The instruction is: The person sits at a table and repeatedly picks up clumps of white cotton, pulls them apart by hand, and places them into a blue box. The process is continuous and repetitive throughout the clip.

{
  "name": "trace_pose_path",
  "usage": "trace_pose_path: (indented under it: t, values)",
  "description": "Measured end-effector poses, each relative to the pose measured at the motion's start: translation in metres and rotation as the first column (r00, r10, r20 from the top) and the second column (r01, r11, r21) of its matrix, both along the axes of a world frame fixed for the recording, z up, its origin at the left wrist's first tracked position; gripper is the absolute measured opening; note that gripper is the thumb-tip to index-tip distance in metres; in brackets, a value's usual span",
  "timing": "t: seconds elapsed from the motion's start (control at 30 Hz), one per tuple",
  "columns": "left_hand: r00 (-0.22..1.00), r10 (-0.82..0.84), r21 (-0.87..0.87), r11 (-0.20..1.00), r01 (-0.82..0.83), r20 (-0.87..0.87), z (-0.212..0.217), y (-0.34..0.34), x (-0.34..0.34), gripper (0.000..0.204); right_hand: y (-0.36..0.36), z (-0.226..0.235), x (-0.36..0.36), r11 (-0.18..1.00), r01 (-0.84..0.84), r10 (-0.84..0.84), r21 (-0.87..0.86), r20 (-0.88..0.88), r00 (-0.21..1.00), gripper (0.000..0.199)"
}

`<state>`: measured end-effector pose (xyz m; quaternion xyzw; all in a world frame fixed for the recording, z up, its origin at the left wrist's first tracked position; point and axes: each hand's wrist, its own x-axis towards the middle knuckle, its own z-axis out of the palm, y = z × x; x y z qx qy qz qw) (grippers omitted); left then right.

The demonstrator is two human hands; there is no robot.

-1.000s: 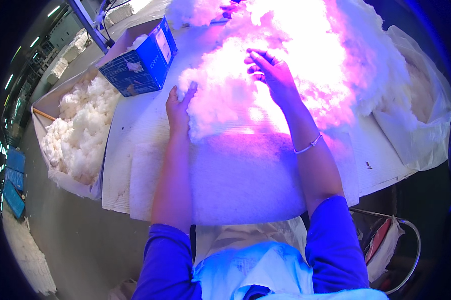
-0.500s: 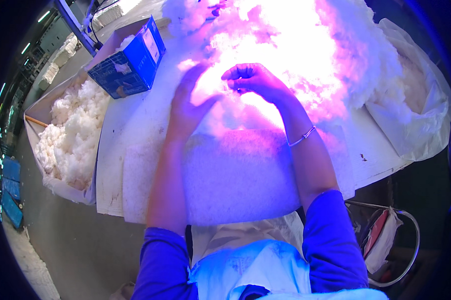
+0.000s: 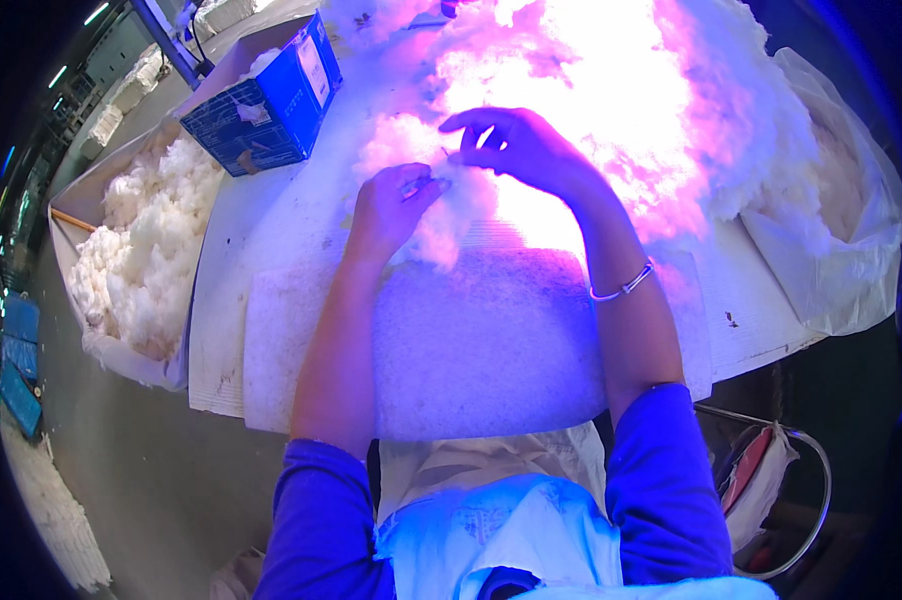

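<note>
A big heap of white fluffy fibre (image 3: 611, 110) lies on a brightly lit table, glowing pink-white. My left hand (image 3: 389, 205) pinches a tuft of the fibre (image 3: 441, 225) at the heap's near edge. My right hand (image 3: 521, 145) meets it from the right, fingers curled on the same tuft. A thin bangle (image 3: 621, 288) circles my right wrist. A flat white padded sheet (image 3: 471, 340) lies on the table between my forearms.
A blue cardboard box (image 3: 271, 95) stands at the table's far left. A bin lined with plastic and full of white fibre (image 3: 141, 260) sits left of the table. A white bag (image 3: 841, 250) hangs at the right edge. A metal-framed stool (image 3: 771, 480) stands at lower right.
Both hands drew back from the spread heap and came together, pulling one tuft toward the near edge. The view has shifted slightly.
</note>
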<state>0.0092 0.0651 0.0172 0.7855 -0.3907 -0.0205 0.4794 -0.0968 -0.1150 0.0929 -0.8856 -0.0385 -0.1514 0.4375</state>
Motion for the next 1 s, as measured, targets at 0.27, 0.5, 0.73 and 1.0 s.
trace_pose_path:
  t: [0.27,0.5,0.73,1.0]
  values:
    - [0.968,0.011,-0.034,0.999,-0.021,-0.25,0.014,0.002,0.002,0.034,-0.013,-0.013,0.006,0.927,0.053,-0.052,0.372,-0.014,0.999,0.01]
    - [0.955,-0.241,-0.203,0.957,0.205,-0.171,0.022,-0.002,-0.017,0.048,0.015,-0.015,0.012,0.849,-0.053,0.074,0.525,-0.02,0.997,0.016]
    - [0.912,-0.346,-0.289,0.916,0.277,-0.222,0.016,0.006,-0.006,0.016,-0.027,0.022,-0.017,0.44,-0.146,-0.224,0.886,0.266,0.938,0.019]
    - [0.921,-0.355,-0.17,0.929,0.329,-0.16,0.026,0.008,-0.015,0.026,-0.017,-0.002,-0.003,0.943,0.127,-0.135,0.307,0.007,0.991,0.046]
